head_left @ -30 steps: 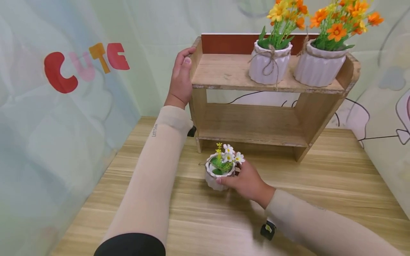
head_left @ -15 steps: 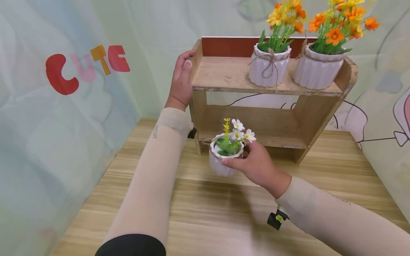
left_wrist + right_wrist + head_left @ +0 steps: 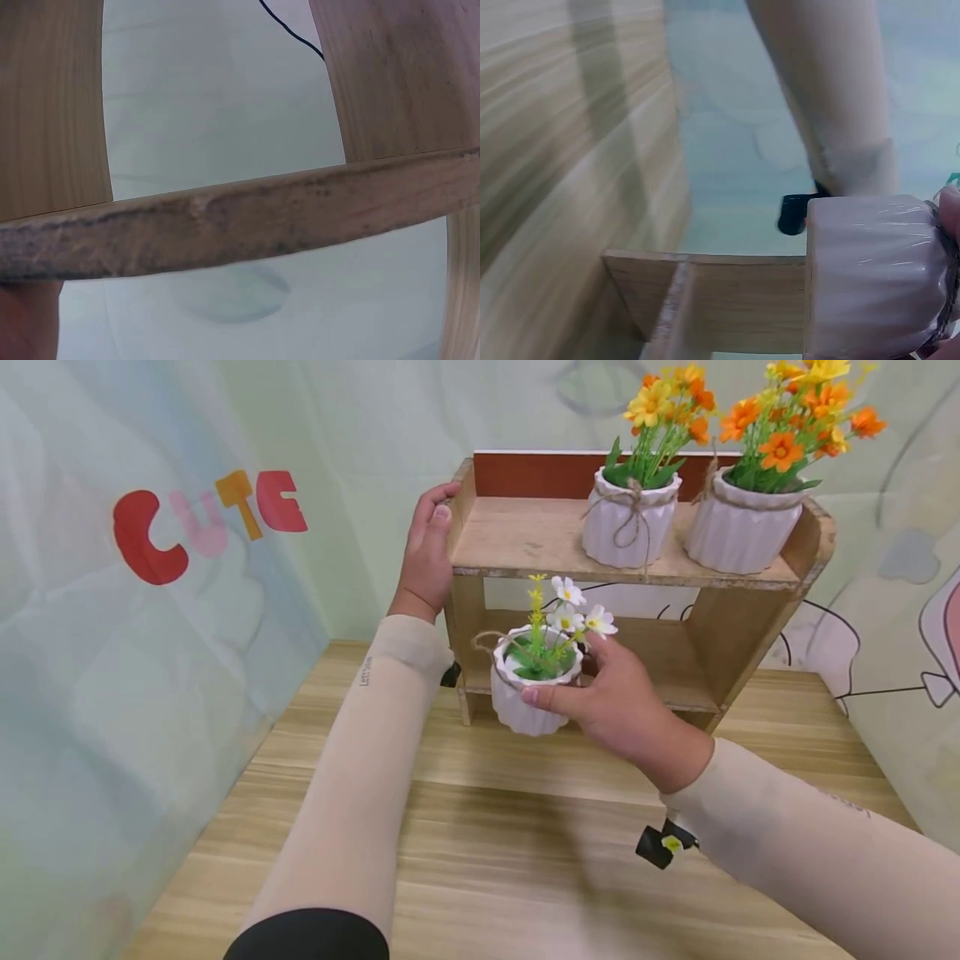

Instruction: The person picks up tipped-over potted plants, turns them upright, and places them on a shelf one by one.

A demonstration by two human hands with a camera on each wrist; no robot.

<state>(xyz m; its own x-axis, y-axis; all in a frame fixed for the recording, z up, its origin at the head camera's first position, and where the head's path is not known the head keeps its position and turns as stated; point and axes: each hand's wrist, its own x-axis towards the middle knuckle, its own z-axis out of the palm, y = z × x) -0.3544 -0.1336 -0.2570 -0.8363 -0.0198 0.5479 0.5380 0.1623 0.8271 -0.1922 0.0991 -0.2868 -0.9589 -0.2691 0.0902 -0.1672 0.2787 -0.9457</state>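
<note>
My right hand grips a small white ribbed flowerpot by its right side, thumb on the front. White daisies and a yellow sprig rise from the pot, and twine loops round its rim. It hangs above the table, in front of the wooden shelf's lower opening. In the right wrist view the pot fills the lower right, the hand mostly out of frame. My left hand holds the shelf's left side panel near its top. In the left wrist view only a bit of that hand shows below a wooden edge.
Two larger white pots, a left one and a right one, stand on the right of the shelf's top board with orange and yellow flowers. The wood-grain table lies below. Printed fabric walls close in the back and sides.
My right hand has lifted the daisy pot from close to the table up to the height of the shelf's lower opening, slightly rightward. My left hand has kept its place on the side panel.
</note>
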